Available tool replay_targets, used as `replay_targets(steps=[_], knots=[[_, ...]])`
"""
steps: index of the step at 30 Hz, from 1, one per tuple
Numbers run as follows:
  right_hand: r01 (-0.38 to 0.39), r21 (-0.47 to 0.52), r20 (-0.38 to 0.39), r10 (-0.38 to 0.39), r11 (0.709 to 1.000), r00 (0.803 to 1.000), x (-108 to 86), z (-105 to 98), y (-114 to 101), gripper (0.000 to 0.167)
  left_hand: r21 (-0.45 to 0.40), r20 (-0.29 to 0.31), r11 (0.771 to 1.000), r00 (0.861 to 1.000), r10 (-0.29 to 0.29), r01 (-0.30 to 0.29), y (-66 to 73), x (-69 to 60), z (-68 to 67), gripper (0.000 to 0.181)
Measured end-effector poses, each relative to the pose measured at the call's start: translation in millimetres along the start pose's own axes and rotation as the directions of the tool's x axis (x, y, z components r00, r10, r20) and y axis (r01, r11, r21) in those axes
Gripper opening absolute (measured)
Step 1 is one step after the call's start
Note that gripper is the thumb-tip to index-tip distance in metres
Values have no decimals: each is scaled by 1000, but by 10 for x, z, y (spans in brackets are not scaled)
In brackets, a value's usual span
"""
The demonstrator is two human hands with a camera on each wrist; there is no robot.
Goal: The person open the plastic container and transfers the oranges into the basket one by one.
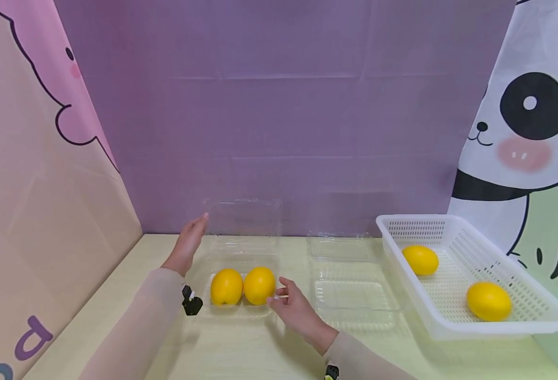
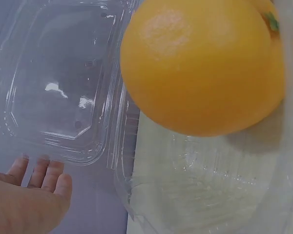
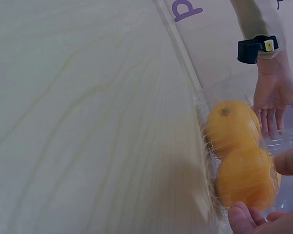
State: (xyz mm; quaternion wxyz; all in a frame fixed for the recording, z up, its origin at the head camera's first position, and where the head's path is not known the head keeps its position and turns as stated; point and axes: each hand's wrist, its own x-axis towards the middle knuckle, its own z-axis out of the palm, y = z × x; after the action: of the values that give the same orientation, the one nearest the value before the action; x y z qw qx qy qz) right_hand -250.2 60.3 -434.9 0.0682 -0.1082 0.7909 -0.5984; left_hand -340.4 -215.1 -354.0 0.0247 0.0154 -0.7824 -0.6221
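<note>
Two yellow-orange oranges (image 1: 227, 287) sit side by side in the base of a clear plastic clamshell box (image 1: 241, 312). Its hinged lid (image 1: 244, 219) stands raised at the back, against the purple backdrop. My left hand (image 1: 190, 244) is at the lid's left edge with fingers straight; in the left wrist view its fingertips (image 2: 43, 158) meet the lid's rim, though firm contact is unclear. At the box's right end, my right hand (image 1: 298, 311) holds the side with thumb and bent fingers, close to the right-hand orange (image 3: 246, 178).
A second clear clamshell box (image 1: 352, 293) lies with its lid back, right of the first. Farther right stands a white perforated basket (image 1: 431, 316) holding two oranges (image 1: 489, 301). Printed cloth walls (image 1: 70, 211) border the pale wooden table (image 1: 241, 353).
</note>
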Motion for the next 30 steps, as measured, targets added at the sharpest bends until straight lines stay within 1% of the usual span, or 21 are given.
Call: replay_targets(steps=[4,6,13,16,20,27,30], knots=[[2,5,-2,-2,1000,1000,-3,-2,2,71,41,-9,999,1000,-12,12,6,21,10,88],[-1,5,-3,1,1000,1000,-1,-1,6,71,48,-7,999,1000,-20,20,3,31,19,88],[-6,3,1,6,1000,1000,10,4,22,71,99,31,991,995,-90,87,-44,53,47,96],[-7,5,2,7,1000,1000,6,2,19,71,105,40,991,995,-94,89,-55,56,57,97],[-6,9,0,6,1000,1000,1,1,13,71,116,37,988,994,-102,97,-68,72,67,96],[-13,3,3,13,1000,1000,-3,-2,5,71,138,30,981,989,-144,139,-101,87,78,94],[-12,2,3,12,1000,1000,-5,-4,6,71,145,29,978,987,-155,149,-109,86,76,96]])
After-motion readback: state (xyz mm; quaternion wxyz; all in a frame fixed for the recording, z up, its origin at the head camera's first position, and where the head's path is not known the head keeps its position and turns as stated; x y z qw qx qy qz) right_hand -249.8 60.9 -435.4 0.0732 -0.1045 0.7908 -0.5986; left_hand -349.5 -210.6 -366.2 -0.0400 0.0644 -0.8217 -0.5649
